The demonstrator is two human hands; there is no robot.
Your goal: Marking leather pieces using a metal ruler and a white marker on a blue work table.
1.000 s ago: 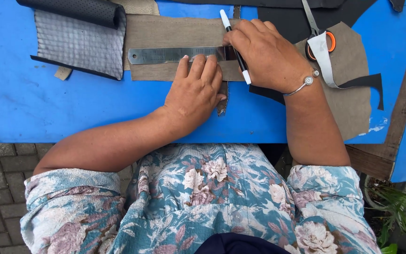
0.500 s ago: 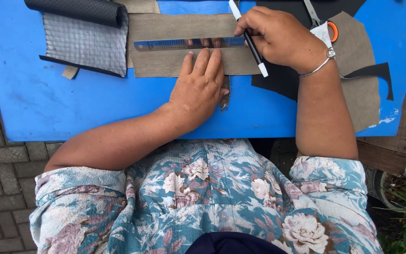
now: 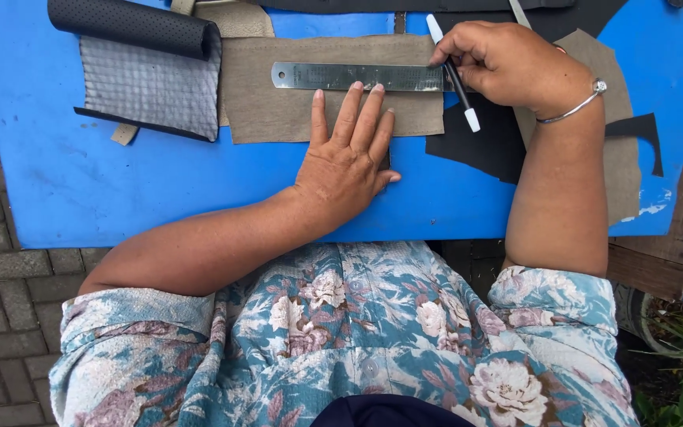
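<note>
Blue worktop point(image 3: 81, 182), seen from the head camera looking down. No packages, labels or signs to note; the only marked thing is the steel ruler point(image 3: 357, 77), with fine graduations along its edge, too small to read.

Ruler lies flat across the upper part of a tan rectangular sheet point(image 3: 278, 111). Left hand point(image 3: 349, 162) rests palm down on the lower part of that sheet, fingers spread and extended, fingertips just touching or just short of the ruler's lower edge; grip open, holding nothing. Right hand point(image 3: 515, 67) sits at the ruler's right end, fingers pinched on a black pen with white ends point(image 3: 454, 75), held tilted, its upper tip at the sheet's top edge.

Top left: a black perforated roll point(image 3: 132, 28) over a grey checked piece point(image 3: 148, 87). Right: a black cut-out point(image 3: 484, 142) and a larger tan irregular piece point(image 3: 614, 166) under the right forearm. Silver bangle point(image 3: 579, 103) on the right wrist.

Against half a second earlier: ruler has shifted right and a little lower on the sheet. Left fingers, then pressed together, are now fanned. Pen has moved right with the hand. The orange-handled scissors are almost wholly hidden now.
</note>
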